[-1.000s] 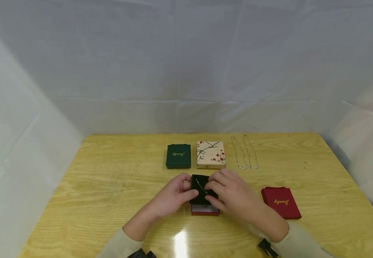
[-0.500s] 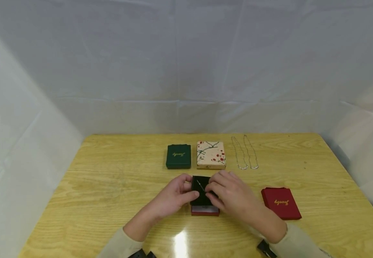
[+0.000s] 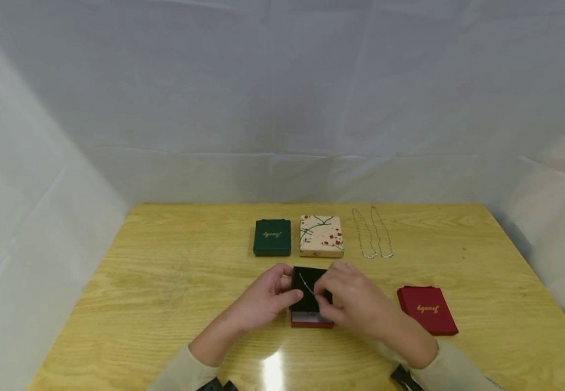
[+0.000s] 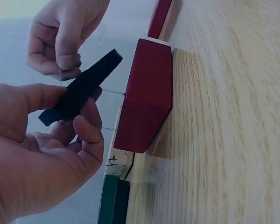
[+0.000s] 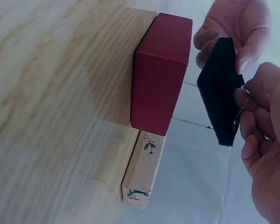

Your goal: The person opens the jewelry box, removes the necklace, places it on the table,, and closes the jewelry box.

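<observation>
My left hand point(image 3: 267, 298) holds a black foam pad point(image 3: 309, 276) by its left side, thumb on top and fingers beneath. A thin silver necklace point(image 3: 305, 282) runs slantwise across the pad's face. At the pad's right side, my right hand point(image 3: 355, 296) pinches the necklace between thumb and fingertips. Directly below the pad stands a red box base point(image 5: 158, 79), its front edge and pale inside partly showing in the head view. In the wrist views, the pad point(image 4: 91, 81) is tilted above the box, and two strands of chain point(image 5: 193, 123) stretch between pad and box.
A red lid point(image 3: 429, 312) with gold lettering lies to the right. Behind the hands sit a green box point(image 3: 272, 238) and a floral box point(image 3: 321, 237). Two silver necklaces point(image 3: 374, 233) are laid out beside them. White sheeting point(image 3: 272, 108) surrounds the wooden table point(image 3: 165, 282).
My right fingertips have shifted slightly right along the pad and now pinch the necklace more tightly together. The left hand and pad have barely moved.
</observation>
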`<state>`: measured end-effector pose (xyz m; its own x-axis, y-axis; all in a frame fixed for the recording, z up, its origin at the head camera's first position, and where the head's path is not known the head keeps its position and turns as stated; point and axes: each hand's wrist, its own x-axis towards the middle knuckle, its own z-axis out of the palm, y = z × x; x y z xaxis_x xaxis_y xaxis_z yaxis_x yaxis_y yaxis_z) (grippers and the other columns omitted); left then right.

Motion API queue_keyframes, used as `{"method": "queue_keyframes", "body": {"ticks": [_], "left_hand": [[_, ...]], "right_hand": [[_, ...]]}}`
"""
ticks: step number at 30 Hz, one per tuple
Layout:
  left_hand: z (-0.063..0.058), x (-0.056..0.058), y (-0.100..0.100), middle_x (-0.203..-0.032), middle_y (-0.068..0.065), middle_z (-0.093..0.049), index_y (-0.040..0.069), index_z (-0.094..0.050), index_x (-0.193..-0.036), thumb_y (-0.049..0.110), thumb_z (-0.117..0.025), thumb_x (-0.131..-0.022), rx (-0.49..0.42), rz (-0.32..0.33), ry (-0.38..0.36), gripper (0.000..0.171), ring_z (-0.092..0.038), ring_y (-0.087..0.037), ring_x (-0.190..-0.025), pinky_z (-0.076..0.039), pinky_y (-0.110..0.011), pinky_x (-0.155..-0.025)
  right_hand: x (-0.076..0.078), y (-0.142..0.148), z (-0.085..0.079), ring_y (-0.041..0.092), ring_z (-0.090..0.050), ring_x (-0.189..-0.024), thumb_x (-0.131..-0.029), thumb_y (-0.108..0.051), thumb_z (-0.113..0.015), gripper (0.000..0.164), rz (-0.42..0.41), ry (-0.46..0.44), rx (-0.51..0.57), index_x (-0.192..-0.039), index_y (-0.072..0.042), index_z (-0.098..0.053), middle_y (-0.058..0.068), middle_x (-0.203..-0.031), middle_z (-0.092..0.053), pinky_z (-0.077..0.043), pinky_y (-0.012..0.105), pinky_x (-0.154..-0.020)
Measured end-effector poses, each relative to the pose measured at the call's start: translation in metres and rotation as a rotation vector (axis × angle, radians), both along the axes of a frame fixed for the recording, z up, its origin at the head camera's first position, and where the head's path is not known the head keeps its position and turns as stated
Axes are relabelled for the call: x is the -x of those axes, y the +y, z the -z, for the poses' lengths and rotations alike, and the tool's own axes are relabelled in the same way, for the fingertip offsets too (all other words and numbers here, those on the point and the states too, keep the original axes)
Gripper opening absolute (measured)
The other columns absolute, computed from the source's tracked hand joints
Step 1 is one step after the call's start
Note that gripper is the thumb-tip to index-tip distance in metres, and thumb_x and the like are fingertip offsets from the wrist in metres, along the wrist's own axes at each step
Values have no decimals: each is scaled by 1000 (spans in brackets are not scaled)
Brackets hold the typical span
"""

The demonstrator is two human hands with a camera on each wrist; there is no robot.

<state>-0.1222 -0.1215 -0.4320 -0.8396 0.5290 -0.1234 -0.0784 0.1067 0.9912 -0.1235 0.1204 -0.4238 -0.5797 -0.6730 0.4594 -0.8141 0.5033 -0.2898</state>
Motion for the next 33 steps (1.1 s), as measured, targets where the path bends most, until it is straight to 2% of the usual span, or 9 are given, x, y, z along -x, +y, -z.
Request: {"method": "queue_keyframes", "body": {"ticks": [3,6,8,11,14,18,26,30,33], "left_hand": [[-1,0,1,-123,-27,-71,-8,-46,-132,6,-59,-106,15,8,12,32,-70,-25,-91,-51,-25,-68],[-2,0,1,-123,-26,-71,-8,-47,-132,6,-58,-107,40,15,18,31,-63,-20,-72,-45,-24,-56],[-2,-1,1,-122,-24,-72,-7,-47,-132,7,-58,-107,58,16,24,30,-59,-19,-66,-43,-24,-53],[-3,-1,1,-120,-19,-73,-6,-48,-132,8,-58,-108,83,12,28,30,-63,-20,-70,-48,-26,-56],[-3,-1,2,-119,-17,-74,-5,-49,-132,9,-58,-108,96,6,30,29,-72,-23,-87,-57,-33,-69],[-2,-1,1,-119,-15,-74,-3,-50,-132,10,-58,-108,113,4,33,28,-73,-23,-94,-59,-41,-78],[-2,-2,1,-114,-10,-76,-1,-52,-132,12,-60,-108,144,5,67,28,-71,-21,-90,-57,-40,-78],[-3,-3,2,-115,-11,-75,-2,-52,-133,11,-60,-108,138,1,58,29,-72,-23,-87,-57,-37,-71],[-3,-4,2,-116,-13,-75,-2,-52,-133,11,-60,-108,140,-2,62,29,-72,-24,-86,-56,-34,-66]], "right_hand": [[1,1,-2,11,-55,-86,-84,-1,-84,20,-31,9,53,-97,-13,-74,-8,-91,-68,-53,27,-74],[4,2,-4,13,-59,-88,-83,4,-85,24,-62,45,98,-102,-9,-76,-3,-96,-71,-56,26,-74],[6,3,-7,15,-61,-91,-82,6,-86,29,-71,68,116,-106,-7,-78,-2,-99,-73,-58,27,-76],[9,4,-10,16,-63,-94,-82,7,-86,30,-63,86,124,-107,-6,-79,0,-101,-74,-59,31,-79],[11,5,-14,17,-64,-93,-82,7,-86,27,-47,102,126,-105,-6,-79,0,-101,-75,-59,34,-80],[16,6,-17,18,-63,-92,-82,6,-87,25,-33,155,125,-102,-6,-77,1,-100,-75,-59,34,-79],[27,9,-23,20,-64,-88,-78,2,-91,29,-15,254,74,-104,-4,-79,4,-99,-77,-59,31,-73],[29,8,-24,18,-61,-84,-79,-2,-91,25,-4,250,64,-102,-5,-81,2,-97,-77,-55,30,-69],[28,6,-25,16,-62,-86,-82,-5,-91,21,3,202,71,-100,-9,-81,-1,-96,-77,-56,30,-71]]}}
